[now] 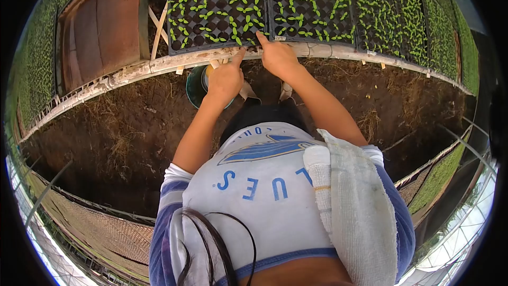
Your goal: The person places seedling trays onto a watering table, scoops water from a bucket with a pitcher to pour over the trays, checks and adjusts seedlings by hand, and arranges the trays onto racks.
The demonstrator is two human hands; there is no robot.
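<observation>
My left hand (225,80) is at the front edge of the bench, its index finger extended toward the tray rim and the other fingers curled. Whatever those fingers hold, if anything, is hidden. To its right, my right hand (279,59) reaches over the rim of a black seedling tray (216,46). Its index fingertip touches a front cell near the tray's right corner, and the remaining fingers fold underneath, out of sight. Small green seedlings (211,8) fill many cells, while several cells near the front show only dark soil. A second seedling tray (312,37) adjoins on the right.
A pale bench rail (328,50) runs in front of me. Below my left hand stands a green bucket (194,87), partly hidden. A brown wooden panel (100,26) lies left of the trays. More seedling trays (389,21) extend right. Dark soil ground (137,111) surrounds my feet.
</observation>
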